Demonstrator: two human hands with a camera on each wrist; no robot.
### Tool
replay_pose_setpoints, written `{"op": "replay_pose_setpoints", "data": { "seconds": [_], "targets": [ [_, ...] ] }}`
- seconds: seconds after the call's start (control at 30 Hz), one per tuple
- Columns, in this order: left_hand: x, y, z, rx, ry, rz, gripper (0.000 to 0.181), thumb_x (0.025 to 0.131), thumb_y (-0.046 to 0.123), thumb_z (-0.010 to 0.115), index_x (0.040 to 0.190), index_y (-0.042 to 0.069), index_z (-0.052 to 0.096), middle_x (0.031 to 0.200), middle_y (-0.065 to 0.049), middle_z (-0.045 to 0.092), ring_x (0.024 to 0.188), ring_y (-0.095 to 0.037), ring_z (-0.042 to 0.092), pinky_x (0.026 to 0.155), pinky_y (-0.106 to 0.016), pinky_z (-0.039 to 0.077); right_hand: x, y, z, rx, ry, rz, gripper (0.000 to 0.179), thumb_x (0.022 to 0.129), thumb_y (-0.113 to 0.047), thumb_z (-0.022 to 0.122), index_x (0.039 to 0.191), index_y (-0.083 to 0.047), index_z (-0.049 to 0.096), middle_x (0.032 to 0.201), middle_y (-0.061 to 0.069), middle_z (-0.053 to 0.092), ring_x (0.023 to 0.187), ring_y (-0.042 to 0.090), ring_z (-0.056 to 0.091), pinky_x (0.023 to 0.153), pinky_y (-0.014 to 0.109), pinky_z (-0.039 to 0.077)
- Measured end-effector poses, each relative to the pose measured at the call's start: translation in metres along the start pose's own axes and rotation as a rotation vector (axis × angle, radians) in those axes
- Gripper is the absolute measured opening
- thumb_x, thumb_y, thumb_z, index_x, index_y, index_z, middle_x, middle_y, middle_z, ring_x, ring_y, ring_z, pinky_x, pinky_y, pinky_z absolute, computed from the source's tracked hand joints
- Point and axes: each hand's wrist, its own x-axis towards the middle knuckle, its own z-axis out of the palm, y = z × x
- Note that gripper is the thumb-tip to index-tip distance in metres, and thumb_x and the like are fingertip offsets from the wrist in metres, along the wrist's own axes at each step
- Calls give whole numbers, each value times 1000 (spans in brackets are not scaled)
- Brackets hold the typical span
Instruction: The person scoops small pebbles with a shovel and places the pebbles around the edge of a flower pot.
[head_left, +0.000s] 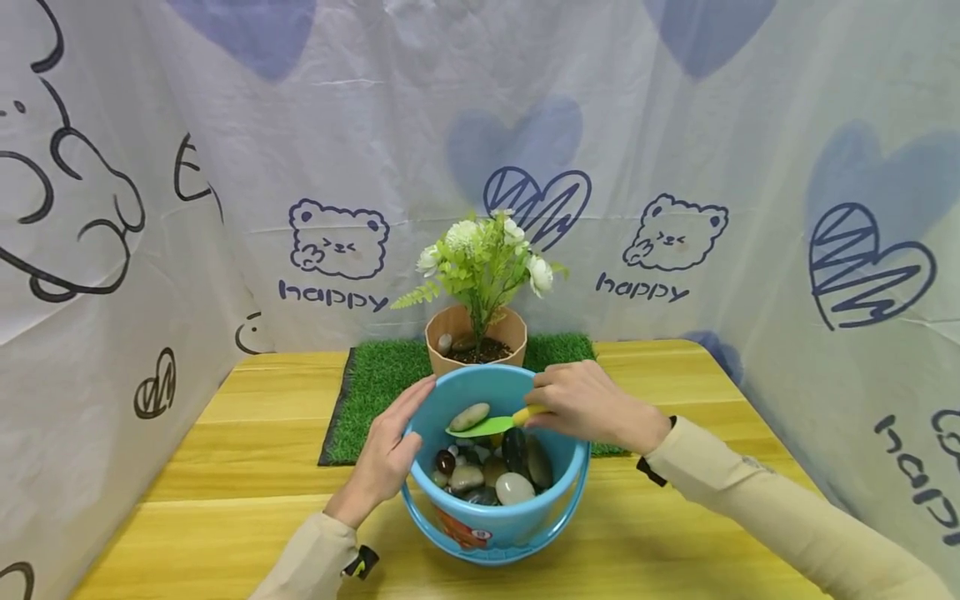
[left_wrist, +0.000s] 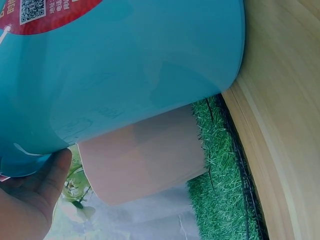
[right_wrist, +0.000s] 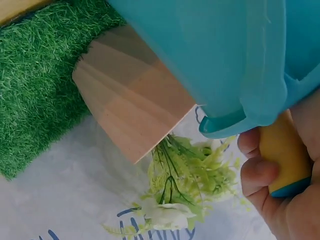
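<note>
A light-blue bucket stands in front of the flowerpot, with several smooth stones inside. My left hand rests on the bucket's left rim, its fingers long and straight along the outside and the thumb by the edge. In the left wrist view a fingertip touches the bucket wall near the rim. My right hand grips the yellow handle of a trowel over the bucket's right rim. The trowel's green blade lies over the stones inside, with an oval pale stone on it.
Behind the bucket, an orange-brown pot holds white flowers, soil and a few stones. It stands on a green turf mat on the wooden table. Printed cloth walls rise at the back and both sides.
</note>
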Motion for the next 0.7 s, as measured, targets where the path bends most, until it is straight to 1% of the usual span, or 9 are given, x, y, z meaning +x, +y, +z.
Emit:
{"op": "replay_pose_setpoints", "data": {
  "seconds": [0.1, 0.13, 0.23, 0.37, 0.53, 0.7],
  "targets": [
    [-1, 0, 1, 5, -4, 1, 65, 82, -2, 40, 147, 2, 44, 153, -10, 42, 138, -30, 44, 103, -55, 43, -3, 3, 0, 26, 19, 33, 22, 77, -40, 79, 71, -24, 66, 65, -9, 51, 54, 5, 44, 44, 16, 24],
    [-1, 0, 1, 6, -5, 1, 65, 82, -3, 40, 147, 2, 44, 153, -10, 42, 138, -30, 44, 103, -55, 43, -5, 5, 0, 36, 26, 43, 20, 77, -40, 79, 73, -23, 69, 66, -8, 52, 55, 5, 44, 45, 15, 24],
    [0, -1, 1, 12, -6, 6, 65, 82, -3, 40, 148, 3, 43, 154, -10, 41, 138, -30, 44, 103, -54, 43, -6, 11, 1, 58, 54, 76, 19, 74, -37, 82, 81, -21, 76, 69, -7, 56, 58, 5, 47, 47, 15, 28],
    [1, -2, 1, 12, 3, 14, 65, 82, -3, 40, 147, 2, 44, 153, -9, 42, 138, -30, 44, 102, -55, 43, -8, 17, 2, 79, 62, 108, 24, 74, -36, 83, 89, -18, 78, 74, -6, 59, 62, 7, 48, 50, 16, 33],
    [0, -1, 1, 8, 12, 13, 65, 81, -2, 41, 146, 2, 45, 153, -9, 43, 138, -29, 44, 102, -56, 43, -9, 21, 4, 85, 66, 125, 25, 75, -35, 82, 93, -18, 79, 78, -6, 60, 65, 8, 47, 51, 17, 34],
    [0, -1, 1, 12, 12, 15, 66, 81, -3, 42, 146, 3, 45, 152, -10, 43, 138, -29, 44, 102, -56, 44, -11, 23, 6, 89, 77, 132, 22, 76, -34, 81, 94, -20, 79, 80, -7, 61, 67, 7, 48, 52, 17, 36]
  ]
}}
